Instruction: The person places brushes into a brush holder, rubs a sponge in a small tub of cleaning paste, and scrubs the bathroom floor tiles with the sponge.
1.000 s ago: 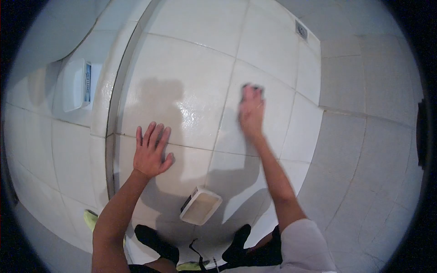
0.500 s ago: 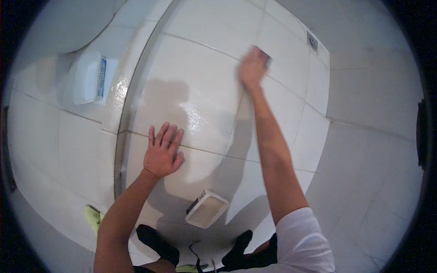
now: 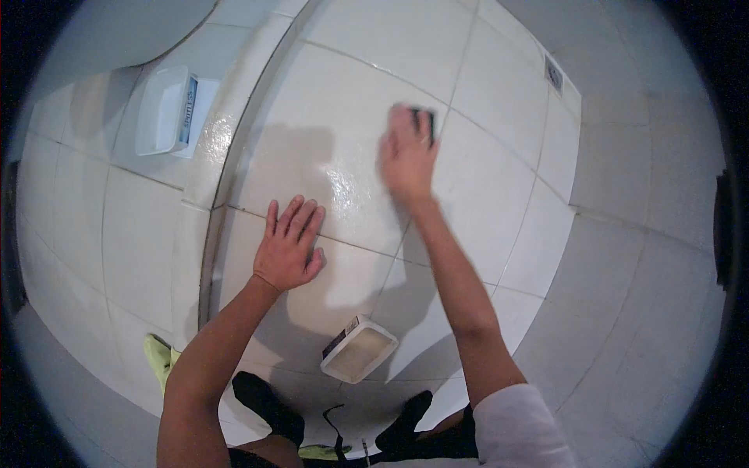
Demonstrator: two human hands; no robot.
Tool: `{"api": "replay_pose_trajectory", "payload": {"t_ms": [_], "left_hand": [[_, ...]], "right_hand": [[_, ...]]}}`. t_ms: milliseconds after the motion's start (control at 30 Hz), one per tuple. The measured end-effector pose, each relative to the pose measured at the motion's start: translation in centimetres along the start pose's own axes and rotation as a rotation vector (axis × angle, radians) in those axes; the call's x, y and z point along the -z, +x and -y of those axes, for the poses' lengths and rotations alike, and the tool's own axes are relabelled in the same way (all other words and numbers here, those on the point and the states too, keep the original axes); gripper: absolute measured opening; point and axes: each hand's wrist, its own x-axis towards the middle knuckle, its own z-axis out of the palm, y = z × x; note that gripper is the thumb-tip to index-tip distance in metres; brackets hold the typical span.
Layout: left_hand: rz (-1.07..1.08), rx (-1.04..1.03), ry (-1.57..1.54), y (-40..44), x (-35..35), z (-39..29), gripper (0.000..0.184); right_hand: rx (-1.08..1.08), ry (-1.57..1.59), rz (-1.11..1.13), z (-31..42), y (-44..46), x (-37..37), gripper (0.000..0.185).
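Note:
On the white tiled floor (image 3: 351, 187), wet and shiny in one patch, my left hand (image 3: 289, 246) lies flat with its fingers spread. Farther out and to the right, my right hand (image 3: 409, 152) presses a small dark pad (image 3: 424, 121) against the tiles; fingers cover much of it. A white rectangular tub (image 3: 360, 351) holding cloudy liquid stands on the floor near my feet, below and between both hands.
Past a raised ledge (image 3: 226, 132) on the left stands another white tub (image 3: 162, 113) with a blue label. A drain (image 3: 553, 75) sits at the upper right by the wall. A yellow-green object (image 3: 158, 360) is at the lower left.
My right hand with the dark pad went farther out, then came back toward the left. My left hand stays flat on the floor. The view has shifted slightly.

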Motion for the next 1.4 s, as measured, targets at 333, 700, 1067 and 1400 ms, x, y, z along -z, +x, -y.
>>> {"api": "replay_pose_trajectory", "payload": {"t_ms": [333,700,1067,1400], "left_hand": [[0.003,-0.026,-0.033,0.0,-0.1,0.6,0.07],[-0.007,-0.034,-0.045,0.0,-0.1,0.6,0.071],[-0.023,-0.023,-0.028,-0.1,-0.4,0.5,0.071],[-0.005,-0.007,-0.041,-0.1,-0.3,0.7,0.071]], "right_hand": [[-0.043,0.041,0.015,2.1,-0.5,0.1,0.049],[-0.014,-0.048,0.084,1.8,-0.3,0.5,0.047],[-0.018,0.001,0.064,1.2,4.5,0.2,0.048],[-0.032,-0.004,-0.009,2.5,5.2,-1.1,0.048]]}}
